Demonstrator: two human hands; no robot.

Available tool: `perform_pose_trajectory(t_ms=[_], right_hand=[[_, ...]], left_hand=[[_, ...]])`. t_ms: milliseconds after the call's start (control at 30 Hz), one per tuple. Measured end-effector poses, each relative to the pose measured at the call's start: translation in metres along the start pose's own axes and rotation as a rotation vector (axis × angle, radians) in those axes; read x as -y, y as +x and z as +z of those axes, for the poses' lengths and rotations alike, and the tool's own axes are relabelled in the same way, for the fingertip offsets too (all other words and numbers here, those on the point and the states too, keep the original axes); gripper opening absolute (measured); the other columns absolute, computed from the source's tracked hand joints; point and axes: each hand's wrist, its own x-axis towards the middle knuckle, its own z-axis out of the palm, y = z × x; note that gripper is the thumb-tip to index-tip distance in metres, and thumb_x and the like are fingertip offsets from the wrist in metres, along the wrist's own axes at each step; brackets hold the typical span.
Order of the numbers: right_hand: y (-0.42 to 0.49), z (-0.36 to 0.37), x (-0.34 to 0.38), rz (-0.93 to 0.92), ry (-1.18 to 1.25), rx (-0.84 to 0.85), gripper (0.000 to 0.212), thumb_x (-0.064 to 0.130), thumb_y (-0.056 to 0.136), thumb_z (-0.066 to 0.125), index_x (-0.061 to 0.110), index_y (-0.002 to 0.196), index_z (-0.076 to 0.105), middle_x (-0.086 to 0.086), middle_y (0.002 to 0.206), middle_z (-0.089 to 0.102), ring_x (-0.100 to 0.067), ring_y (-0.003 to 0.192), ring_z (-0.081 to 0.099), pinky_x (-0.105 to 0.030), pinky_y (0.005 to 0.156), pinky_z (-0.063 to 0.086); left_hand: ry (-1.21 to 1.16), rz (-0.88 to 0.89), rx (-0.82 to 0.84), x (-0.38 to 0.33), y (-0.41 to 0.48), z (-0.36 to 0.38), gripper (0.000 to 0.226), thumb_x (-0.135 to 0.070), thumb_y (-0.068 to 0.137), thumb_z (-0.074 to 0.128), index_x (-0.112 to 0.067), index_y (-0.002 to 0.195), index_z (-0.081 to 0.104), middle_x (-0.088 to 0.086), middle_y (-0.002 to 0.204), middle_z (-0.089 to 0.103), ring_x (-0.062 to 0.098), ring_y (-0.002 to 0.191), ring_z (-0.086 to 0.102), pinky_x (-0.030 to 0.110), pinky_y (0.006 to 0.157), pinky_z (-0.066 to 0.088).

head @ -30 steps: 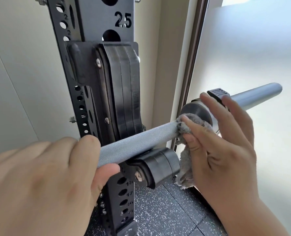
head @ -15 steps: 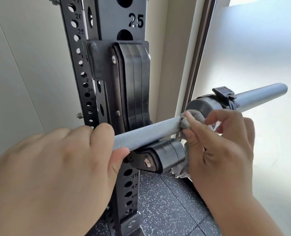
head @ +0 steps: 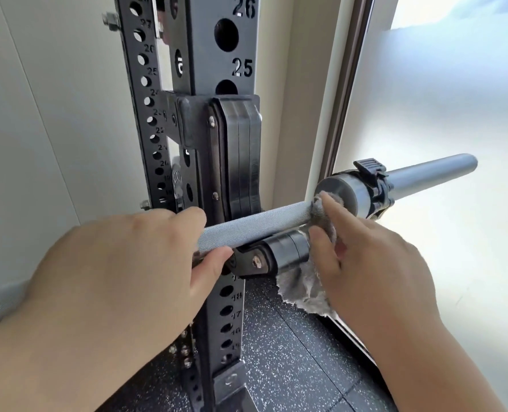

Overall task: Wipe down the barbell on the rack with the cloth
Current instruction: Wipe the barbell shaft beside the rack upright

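Since half a second ago my view has tipped upward, so the rack upright (head: pixel 214 49) now shows its 26 marking above the 25, and my right hand (head: pixel 374 263) has slid a touch lower on the cloth (head: pixel 306 289). I see the barbell (head: pixel 255 227) lying across the black hook (head: pixel 273 257) on the upright, its knurled shaft running up and to the right toward the collar (head: pixel 340 191), with the clamp (head: pixel 373 179) and smooth sleeve (head: pixel 431 171) beyond it. My left hand (head: pixel 122 272) reaches in from the lower left of the hook, forearm low, fingers curled over the top of the shaft and thumb pressed underneath, so it is closed around the bar just left of the hook. My right hand comes in from the lower right, wrist angled up, fingers only partly closed, pinching the grey cloth against the shaft right where it meets the collar. A loose fold of cloth hangs below that hand, just right of the hook, above the speckled floor (head: pixel 294 367)
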Motion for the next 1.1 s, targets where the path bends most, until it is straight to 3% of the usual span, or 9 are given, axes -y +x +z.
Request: perform_pose_trajectory(t_ms=[100,167,233,333,433,567,700,1000,1100], right_hand=[[-0.011,-0.005,0.006,0.069,-0.14,0.215,0.069,0.066,0.098,0.029,0.056,0.156,-0.006,0.007,0.092,0.048,-0.028,0.084,0.067,-0.033,0.059,0.043],[-0.015,-0.004,0.01,0.148,-0.106,0.276,0.076,0.066,0.099,0.031,0.058,0.15,-0.025,0.003,0.095,0.04,-0.03,0.084,0.067,-0.034,0.057,0.039],[-0.018,-0.001,0.011,0.178,-0.087,0.266,0.078,0.065,0.099,0.032,0.058,0.148,-0.029,0.002,0.094,0.038,-0.031,0.081,0.066,-0.034,0.054,0.036],[-0.018,0.005,0.008,0.161,-0.039,0.23,0.073,0.06,0.101,0.031,0.054,0.154,-0.02,0.005,0.092,0.044,-0.029,0.077,0.06,-0.035,0.058,0.037],[-0.011,0.017,0.003,0.198,0.17,0.121,0.064,0.043,0.104,0.041,0.048,0.159,0.008,0.005,0.087,0.053,-0.026,0.073,0.05,-0.036,0.063,0.042],[-0.013,0.025,0.007,0.135,0.415,-0.027,0.052,0.027,0.105,0.043,0.033,0.156,0.037,-0.003,0.088,0.067,-0.029,0.076,0.06,-0.039,0.068,0.05],[-0.009,0.018,-0.005,0.095,0.391,0.005,0.055,0.021,0.103,0.049,0.034,0.156,0.04,-0.005,0.088,0.068,-0.028,0.074,0.059,-0.039,0.068,0.052],[-0.004,0.008,-0.009,0.136,0.364,0.096,0.055,0.03,0.105,0.042,0.046,0.156,0.033,-0.009,0.09,0.07,-0.033,0.076,0.062,-0.042,0.071,0.054],[-0.004,0.005,-0.005,0.143,0.317,0.126,0.056,0.033,0.106,0.039,0.045,0.159,0.027,-0.009,0.09,0.067,-0.034,0.08,0.061,-0.042,0.071,0.053]], left_hand=[[-0.013,-0.06,0.017,0.009,0.008,-0.01,0.06,-0.079,0.075,0.049,-0.02,0.066,0.053,0.002,0.058,0.051,0.026,0.057,0.051,0.037,0.059,0.043],[0.113,-0.133,0.115,0.006,0.018,-0.026,0.066,-0.086,0.068,0.045,-0.022,0.06,0.054,-0.001,0.052,0.052,0.024,0.049,0.05,0.029,0.053,0.038],[0.4,-0.121,0.265,-0.008,0.021,-0.04,0.078,-0.091,0.076,0.025,-0.021,0.064,0.057,-0.005,0.057,0.056,0.014,0.051,0.052,0.026,0.048,0.034],[0.553,-0.085,0.259,-0.015,0.017,-0.041,0.088,-0.091,0.079,0.005,-0.021,0.066,0.057,-0.005,0.055,0.055,0.01,0.049,0.052,0.026,0.045,0.034],[0.529,-0.071,0.162,-0.008,0.011,-0.033,0.085,-0.092,0.076,0.008,-0.021,0.055,0.049,-0.006,0.045,0.047,0.014,0.039,0.047,0.027,0.046,0.041],[0.525,-0.02,0.085,-0.007,0.008,-0.03,0.078,-0.09,0.078,0.014,-0.023,0.051,0.041,-0.006,0.04,0.038,0.014,0.034,0.038,0.026,0.046,0.043],[0.525,0.044,-0.008,-0.011,0.0,-0.033,0.072,-0.085,0.083,0.026,-0.02,0.055,0.041,-0.004,0.04,0.03,0.011,0.033,0.026,0.022,0.047,0.036],[0.59,0.069,-0.015,-0.014,-0.007,-0.037,0.071,-0.083,0.086,0.034,-0.016,0.06,0.039,-0.002,0.045,0.031,0.015,0.037,0.036,0.031,0.049,0.046],[0.616,0.099,-0.012,-0.015,-0.012,-0.043,0.068,-0.079,0.09,0.037,-0.016,0.064,0.04,-0.003,0.048,0.033,0.017,0.041,0.038,0.028,0.049,0.039]])
